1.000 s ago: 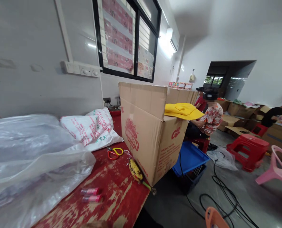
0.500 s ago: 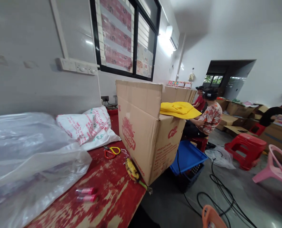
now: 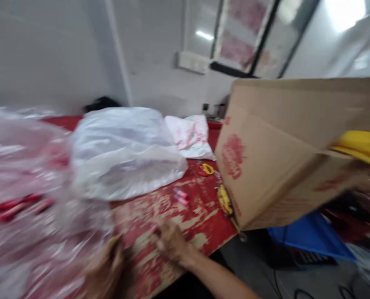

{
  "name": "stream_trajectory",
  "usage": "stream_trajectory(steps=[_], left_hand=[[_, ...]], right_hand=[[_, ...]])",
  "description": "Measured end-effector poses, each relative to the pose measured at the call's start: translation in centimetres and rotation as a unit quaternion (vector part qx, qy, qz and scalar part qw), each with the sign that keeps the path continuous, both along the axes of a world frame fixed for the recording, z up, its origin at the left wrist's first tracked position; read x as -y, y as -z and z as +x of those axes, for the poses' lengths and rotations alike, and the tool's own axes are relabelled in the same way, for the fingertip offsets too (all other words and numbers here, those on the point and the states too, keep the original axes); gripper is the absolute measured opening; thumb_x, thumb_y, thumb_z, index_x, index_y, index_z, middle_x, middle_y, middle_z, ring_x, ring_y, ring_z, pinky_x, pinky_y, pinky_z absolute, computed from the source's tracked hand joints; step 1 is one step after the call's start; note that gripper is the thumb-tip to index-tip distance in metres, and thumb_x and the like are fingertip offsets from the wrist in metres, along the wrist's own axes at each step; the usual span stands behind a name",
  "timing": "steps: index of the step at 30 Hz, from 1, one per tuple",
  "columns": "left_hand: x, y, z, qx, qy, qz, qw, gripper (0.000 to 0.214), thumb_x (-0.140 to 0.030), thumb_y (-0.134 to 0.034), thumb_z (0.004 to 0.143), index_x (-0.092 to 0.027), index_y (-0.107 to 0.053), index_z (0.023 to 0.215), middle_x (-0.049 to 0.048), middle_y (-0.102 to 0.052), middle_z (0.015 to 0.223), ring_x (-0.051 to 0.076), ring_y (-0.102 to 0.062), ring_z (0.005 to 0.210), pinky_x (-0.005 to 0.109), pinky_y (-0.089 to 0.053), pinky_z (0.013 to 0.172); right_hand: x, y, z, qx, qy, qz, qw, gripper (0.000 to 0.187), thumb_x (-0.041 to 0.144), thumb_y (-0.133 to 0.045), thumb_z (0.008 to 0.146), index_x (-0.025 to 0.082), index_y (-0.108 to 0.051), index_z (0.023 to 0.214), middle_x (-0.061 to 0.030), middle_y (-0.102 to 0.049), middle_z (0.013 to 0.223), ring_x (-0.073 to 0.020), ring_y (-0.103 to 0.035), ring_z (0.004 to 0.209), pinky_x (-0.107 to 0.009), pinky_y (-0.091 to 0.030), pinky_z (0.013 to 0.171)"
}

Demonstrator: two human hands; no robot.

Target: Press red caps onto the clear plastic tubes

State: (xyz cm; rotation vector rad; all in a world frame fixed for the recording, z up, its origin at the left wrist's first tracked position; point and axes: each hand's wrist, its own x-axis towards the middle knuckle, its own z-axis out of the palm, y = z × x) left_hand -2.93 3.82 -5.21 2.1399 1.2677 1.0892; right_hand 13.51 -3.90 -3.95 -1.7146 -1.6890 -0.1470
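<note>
My left hand [image 3: 105,265] is low over the table, at the edge of a clear plastic bag; motion smears its fingers. My right hand [image 3: 172,241] is just above the table's front part, its fingers curled, with a pinkish spot at the fingertips that I cannot make out. Beyond it two small pink-capped tubes [image 3: 181,197] lie side by side on the worn red table [image 3: 150,253]. To the left, a large clear plastic bag [image 3: 57,249] spreads over the table, with several red-pink pieces [image 3: 19,207] showing in or under it.
A big cardboard box [image 3: 266,137] stands at the right, a yellow cap [image 3: 362,145] on it. Beside it lie a spotted banana [image 3: 225,201] and red-and-yellow scissors [image 3: 205,168]. A filled whitish plastic bag [image 3: 125,153] and a printed sack [image 3: 189,135] line the wall. A blue tray [image 3: 309,236] is below.
The view has swung left and down, so the table things sit further right. Both my hands have come into view, along with more of the plastic bags at the left.
</note>
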Motion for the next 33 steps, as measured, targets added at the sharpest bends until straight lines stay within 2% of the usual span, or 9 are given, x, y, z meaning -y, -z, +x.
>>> stream_trajectory(steps=[3, 7, 11, 16, 19, 21, 25, 29, 33], left_hand=[[0.6, 0.1, -0.4, 0.015, -0.014, -0.008, 1.000, 0.027, -0.039, -0.044, 0.084, -0.021, -0.065, 0.082, 0.0039, -0.069, 0.074, 0.018, -0.064, 0.065, 0.029, -0.051, 0.064], [0.7, -0.4, 0.6, 0.042, -0.014, 0.008, 0.999, 0.027, -0.033, -0.044, 0.086, -0.019, -0.067, 0.082, 0.0048, -0.071, 0.073, 0.017, -0.066, 0.067, 0.026, -0.051, 0.063], [1.1, -0.4, 0.6, 0.050, -0.011, 0.012, 0.999, 0.026, -0.029, -0.045, 0.087, -0.018, -0.068, 0.091, 0.0052, -0.071, 0.077, 0.016, -0.067, 0.068, 0.025, -0.051, 0.064], [1.2, 0.0, 0.4, 0.043, -0.010, 0.018, 0.999, 0.023, -0.026, -0.047, 0.088, -0.018, -0.068, 0.092, 0.0048, -0.071, 0.077, 0.015, -0.067, 0.068, 0.024, -0.052, 0.063], [1.2, 0.0, 0.4, 0.048, -0.006, 0.048, 0.998, 0.020, -0.020, -0.049, 0.087, -0.017, -0.067, 0.096, 0.0049, -0.072, 0.081, 0.015, -0.068, 0.072, 0.024, -0.053, 0.066], [1.3, -0.1, 0.5, 0.050, -0.003, 0.062, 0.997, 0.021, -0.017, -0.049, 0.087, -0.017, -0.066, 0.099, 0.0046, -0.072, 0.083, 0.015, -0.068, 0.074, 0.024, -0.053, 0.067], [1.4, -0.2, 0.6, 0.051, -0.001, 0.073, 0.996, 0.018, -0.013, -0.048, 0.087, -0.016, -0.065, 0.093, 0.0048, -0.071, 0.081, 0.014, -0.068, 0.071, 0.023, -0.053, 0.065], [1.5, -0.4, 0.7, 0.049, 0.001, 0.073, 0.996, 0.017, -0.013, -0.048, 0.087, -0.016, -0.064, 0.088, 0.0043, -0.069, 0.077, 0.014, -0.066, 0.068, 0.022, -0.052, 0.063], [1.6, -0.5, 0.8, 0.048, 0.001, 0.070, 0.996, 0.017, -0.012, -0.047, 0.086, -0.016, -0.064, 0.086, 0.0040, -0.068, 0.074, 0.013, -0.065, 0.065, 0.023, -0.052, 0.062]], right_hand=[[0.6, 1.2, 1.0, -0.056, -0.059, -0.002, 0.997, 0.032, 0.015, -0.044, 0.087, 0.017, -0.049, 0.119, -0.0074, -0.063, 0.090, -0.0197, -0.060, 0.080, -0.035, -0.053, 0.075], [0.1, 1.7, 1.5, -0.126, -0.078, 0.011, 0.989, 0.037, 0.017, -0.047, 0.090, 0.020, -0.041, 0.126, -0.0056, -0.061, 0.088, -0.0191, -0.059, 0.078, -0.035, -0.053, 0.073], [-0.3, 1.3, 0.7, -0.089, -0.104, 0.007, 0.991, 0.035, 0.017, -0.046, 0.091, 0.022, -0.043, 0.126, -0.0051, -0.061, 0.088, -0.0189, -0.059, 0.078, -0.034, -0.053, 0.072], [-1.0, 1.0, 0.6, -0.088, -0.105, 0.011, 0.990, 0.035, 0.016, -0.046, 0.092, 0.021, -0.042, 0.126, -0.0067, -0.061, 0.092, -0.0189, -0.059, 0.082, -0.034, -0.053, 0.074], [-1.2, 0.9, 0.9, -0.064, -0.136, -0.027, 0.988, 0.037, 0.015, -0.045, 0.091, 0.021, -0.042, 0.127, -0.0057, -0.061, 0.087, -0.0196, -0.058, 0.079, -0.035, -0.053, 0.073], [-1.2, 0.9, 1.1, -0.077, -0.145, -0.053, 0.985, 0.042, 0.015, -0.046, 0.090, 0.020, -0.039, 0.132, -0.0072, -0.062, 0.093, -0.0200, -0.060, 0.083, -0.036, -0.054, 0.076], [-1.0, 0.9, 1.5, -0.093, -0.141, -0.047, 0.985, 0.046, 0.016, -0.044, 0.091, 0.021, -0.036, 0.136, -0.0118, -0.059, 0.118, -0.0218, -0.059, 0.106, -0.039, -0.052, 0.089], [-0.7, 1.0, 1.5, -0.100, -0.126, -0.001, 0.987, 0.038, 0.018, -0.044, 0.093, 0.021, -0.044, 0.130, -0.0098, -0.065, 0.106, -0.0196, -0.065, 0.091, -0.034, -0.056, 0.080], [-1.1, 0.5, 1.2, -0.107, -0.068, 0.057, 0.990, 0.036, 0.023, -0.050, 0.092, 0.020, -0.047, 0.128, -0.0099, -0.065, 0.103, -0.0201, -0.065, 0.089, -0.031, -0.057, 0.073]])
